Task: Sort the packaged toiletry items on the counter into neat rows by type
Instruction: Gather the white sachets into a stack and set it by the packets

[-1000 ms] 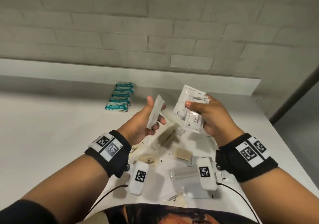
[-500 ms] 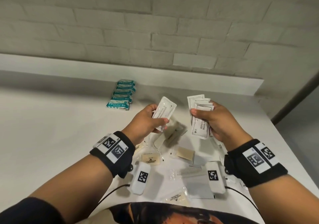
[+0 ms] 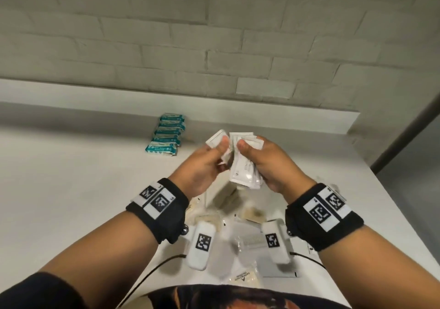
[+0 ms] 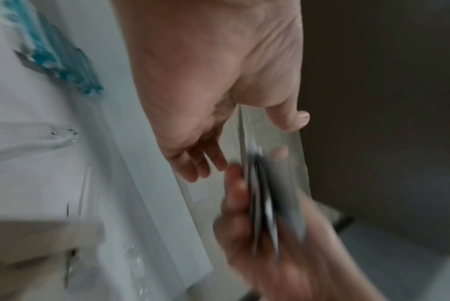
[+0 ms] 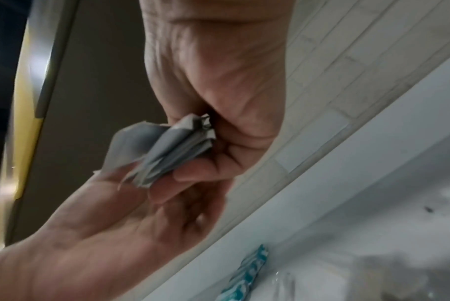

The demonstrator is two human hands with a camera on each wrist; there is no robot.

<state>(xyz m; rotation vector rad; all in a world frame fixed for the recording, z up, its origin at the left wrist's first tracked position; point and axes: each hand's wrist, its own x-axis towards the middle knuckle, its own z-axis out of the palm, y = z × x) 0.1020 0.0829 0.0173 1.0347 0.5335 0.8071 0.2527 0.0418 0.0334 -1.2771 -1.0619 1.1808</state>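
Note:
My right hand [image 3: 259, 163] grips a stack of several white sachets [image 3: 242, 173] upright above the counter; the same stack [image 5: 172, 150] shows edge-on in the right wrist view. My left hand [image 3: 209, 163] pinches one more white sachet [image 3: 217, 138] between thumb and fingers and holds it against the left side of the stack. In the left wrist view the sachet [image 4: 244, 130] stands edge-on by my thumb, with the right hand's stack [image 4: 265, 203] blurred below. A neat row of teal-and-white packets [image 3: 166, 134] lies at the back of the white counter [image 3: 71, 189].
Under my wrists lies a loose heap of clear and beige packets [image 3: 252, 213], a packaged comb [image 3: 252, 239] and a beige sachet [image 3: 242, 277] near the front edge. The brick wall's ledge [image 3: 95, 99] runs behind. The counter's right edge [image 3: 381, 213] drops to a dark floor.
My left hand has carried its single sachet rightward until it meets the stack in my right hand. Both hands have come together and risen slightly.

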